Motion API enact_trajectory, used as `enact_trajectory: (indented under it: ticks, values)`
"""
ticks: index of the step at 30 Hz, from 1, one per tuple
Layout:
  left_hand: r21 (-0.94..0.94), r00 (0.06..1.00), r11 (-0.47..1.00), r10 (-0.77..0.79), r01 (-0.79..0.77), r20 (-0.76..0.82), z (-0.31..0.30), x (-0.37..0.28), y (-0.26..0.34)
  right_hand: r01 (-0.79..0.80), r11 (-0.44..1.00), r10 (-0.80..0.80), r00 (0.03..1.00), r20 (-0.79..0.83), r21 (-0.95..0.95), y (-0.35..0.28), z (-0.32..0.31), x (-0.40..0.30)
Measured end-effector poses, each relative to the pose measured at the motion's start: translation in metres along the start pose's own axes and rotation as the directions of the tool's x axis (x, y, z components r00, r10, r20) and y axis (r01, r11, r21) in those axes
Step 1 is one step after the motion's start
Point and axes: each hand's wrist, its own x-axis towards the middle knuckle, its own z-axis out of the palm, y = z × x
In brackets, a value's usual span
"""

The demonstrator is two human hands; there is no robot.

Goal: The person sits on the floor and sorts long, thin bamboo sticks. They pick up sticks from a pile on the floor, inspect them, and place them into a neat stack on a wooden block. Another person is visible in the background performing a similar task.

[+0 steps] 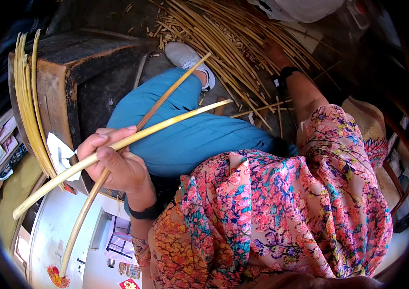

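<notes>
In my left hand point(118, 159) two long canes cross each other. The pale yellow cane point(168, 121) lies between thumb and fingers, and the browner cane point(166, 95) passes beneath it at a steeper slant. Both stick out well past the hand at each end. My right hand point(273, 52) reaches down to the far side, at a large pile of similar canes point(222, 43) spread on the floor. It is in shadow, and whether its fingers grip a cane cannot be made out.
Short cut cane pieces point(166, 36) litter the floor by my white shoe point(183, 54). On the left, a bundle of long canes point(27, 104) leans against a worn wooden bench point(53, 94), beside a crumpled white paper point(60, 153). A white bag point(302, 9) lies beyond the pile.
</notes>
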Motion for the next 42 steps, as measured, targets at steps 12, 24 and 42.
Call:
enact_trajectory:
  ticks: [12,24,42]
  values:
    - [-0.021,0.999,0.999,0.043,-0.043,0.029,-0.001,0.004,-0.001,-0.058,0.988,0.056,0.998,-0.021,-0.144,0.023,0.047,-0.03]
    - [-0.053,0.998,0.998,0.04,-0.038,0.053,-0.003,0.006,0.002,-0.026,0.795,-0.005,0.999,-0.049,-0.607,0.015,0.079,-0.012]
    - [-0.016,0.999,0.999,0.039,-0.038,0.005,-0.005,0.002,-0.01,-0.129,0.991,0.129,0.992,-0.011,0.038,-0.023,0.045,-0.045]
